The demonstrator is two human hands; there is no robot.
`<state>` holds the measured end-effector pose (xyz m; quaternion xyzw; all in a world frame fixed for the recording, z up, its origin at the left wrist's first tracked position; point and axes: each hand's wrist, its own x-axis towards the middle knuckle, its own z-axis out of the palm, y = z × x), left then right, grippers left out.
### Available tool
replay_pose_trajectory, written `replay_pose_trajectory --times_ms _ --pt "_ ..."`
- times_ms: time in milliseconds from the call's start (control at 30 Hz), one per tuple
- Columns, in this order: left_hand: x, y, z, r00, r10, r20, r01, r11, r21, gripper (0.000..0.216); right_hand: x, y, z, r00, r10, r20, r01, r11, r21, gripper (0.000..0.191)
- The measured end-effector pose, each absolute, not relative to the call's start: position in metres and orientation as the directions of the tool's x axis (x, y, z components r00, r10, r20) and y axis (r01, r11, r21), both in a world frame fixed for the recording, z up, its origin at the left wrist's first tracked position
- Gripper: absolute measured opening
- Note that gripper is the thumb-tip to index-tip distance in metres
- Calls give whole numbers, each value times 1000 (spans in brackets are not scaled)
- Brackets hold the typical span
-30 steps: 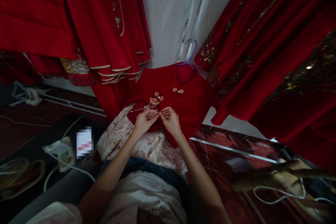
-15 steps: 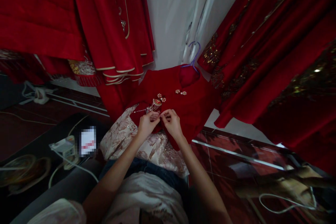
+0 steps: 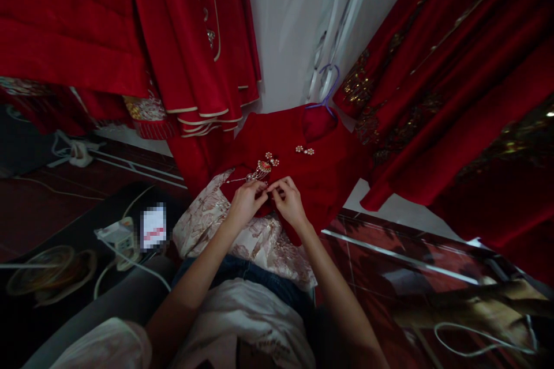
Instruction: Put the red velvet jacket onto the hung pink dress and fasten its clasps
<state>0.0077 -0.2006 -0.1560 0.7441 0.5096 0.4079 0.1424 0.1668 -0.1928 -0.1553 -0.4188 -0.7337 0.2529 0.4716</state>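
Note:
A small red garment (image 3: 320, 173) on a purple hanger (image 3: 325, 89) lies spread across my lap, over a pale embroidered cloth (image 3: 242, 242). On its front sit a beaded fan-shaped ornament (image 3: 262, 169) and a pearl clasp (image 3: 305, 150). My left hand (image 3: 245, 203) and my right hand (image 3: 288, 200) meet just below the fan ornament. Both pinch at the red fabric with fingertips pressed together. What lies between the fingertips is too small to make out.
Red robes with gold trim (image 3: 190, 40) hang at the left, and more red embroidered garments (image 3: 454, 81) at the right. A white power strip (image 3: 116, 234) with cables and a coil of cord (image 3: 49, 265) lie at the left. A glossy red floor (image 3: 389, 265) stretches to the right.
The view has drifted a little, so everything sits slightly further right. Both hands stay pinched together below the fan ornament with only small finger movements.

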Motion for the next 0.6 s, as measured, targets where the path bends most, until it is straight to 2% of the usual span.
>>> replay_pose_trajectory --times_ms 200,300,400,500,600 --pt "4 -196 -163 193 874 447 580 -469 666 9 166 -188 -162 -173 874 454 410 483 -773 15" --pt "9 -195 -173 208 885 415 563 -456 690 10 168 -184 -168 -105 892 439 500 429 -752 8" --pt "16 -195 -178 228 886 403 554 -458 695 15 175 -179 -169 -85 905 417 572 387 -723 10" --pt "5 -186 -175 99 879 467 575 -434 694 19 187 -178 -159 -87 917 390 532 374 -760 13" --pt "-43 -167 -178 -143 847 512 686 -288 668 23 205 -184 -138 -103 923 371 419 378 -825 21"
